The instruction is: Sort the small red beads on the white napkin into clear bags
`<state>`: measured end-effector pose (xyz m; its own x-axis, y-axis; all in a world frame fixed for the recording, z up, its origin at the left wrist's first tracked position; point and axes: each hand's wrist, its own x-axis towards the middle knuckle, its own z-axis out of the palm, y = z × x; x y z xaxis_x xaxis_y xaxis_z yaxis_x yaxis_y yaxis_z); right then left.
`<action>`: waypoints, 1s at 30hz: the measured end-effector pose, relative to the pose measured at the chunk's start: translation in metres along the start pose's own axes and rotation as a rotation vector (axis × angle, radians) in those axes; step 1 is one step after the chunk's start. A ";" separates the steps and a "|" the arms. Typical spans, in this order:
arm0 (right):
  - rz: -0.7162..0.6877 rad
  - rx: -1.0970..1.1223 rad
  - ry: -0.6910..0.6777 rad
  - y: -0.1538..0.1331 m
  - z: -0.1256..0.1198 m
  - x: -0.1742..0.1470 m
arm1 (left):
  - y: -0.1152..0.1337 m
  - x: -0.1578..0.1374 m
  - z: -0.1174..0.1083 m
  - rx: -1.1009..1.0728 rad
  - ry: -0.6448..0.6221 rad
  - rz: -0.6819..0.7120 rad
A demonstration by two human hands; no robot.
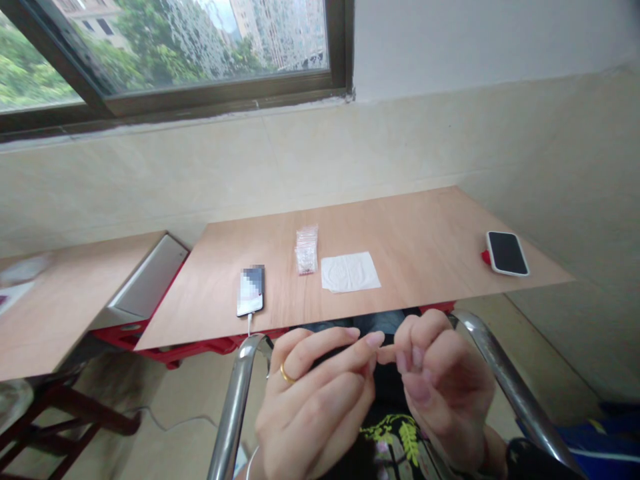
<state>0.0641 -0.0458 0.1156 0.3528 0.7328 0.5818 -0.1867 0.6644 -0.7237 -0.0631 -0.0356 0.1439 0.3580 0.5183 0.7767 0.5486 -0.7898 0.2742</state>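
My left hand point(317, 393), with a gold ring on one finger, is closed in a pinch. Its fingertips meet the tip of a finger stretched out from my right hand point(445, 390). The other fingers of my right hand are curled in toward the palm, the thumb bent near them, and nothing shows inside. Whether a small thing sits between the touching fingertips is too small to tell. Both hands are in front of the near edge of the wooden table point(420, 233), above my lap. A white tissue point(350, 272) lies flat on the table beyond them.
A stack of clear plastic packets point(307, 250) is left of the tissue. A phone point(251, 290) with a white cable lies further left, another phone point(507, 253) at the right. Metal rails point(235, 407) flank my hands. A second table point(75, 293) stands at the left.
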 end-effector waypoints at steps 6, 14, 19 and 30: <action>0.518 0.332 -0.230 0.007 -0.011 -0.001 | -0.012 0.008 -0.017 0.148 -0.068 0.173; 1.081 0.786 -0.415 0.014 -0.020 -0.002 | -0.011 0.028 -0.027 0.239 -0.231 0.476; 1.221 0.836 -0.372 0.021 -0.018 -0.004 | -0.022 0.027 -0.039 0.263 -0.372 0.609; 1.300 0.805 -0.382 0.031 -0.016 -0.008 | -0.038 0.014 -0.057 0.258 -0.524 0.613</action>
<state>0.0702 -0.0340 0.0827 -0.6505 0.7515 -0.1098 -0.6290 -0.6141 -0.4766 -0.1221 -0.0168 0.1771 0.9178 0.1577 0.3645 0.2752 -0.9143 -0.2974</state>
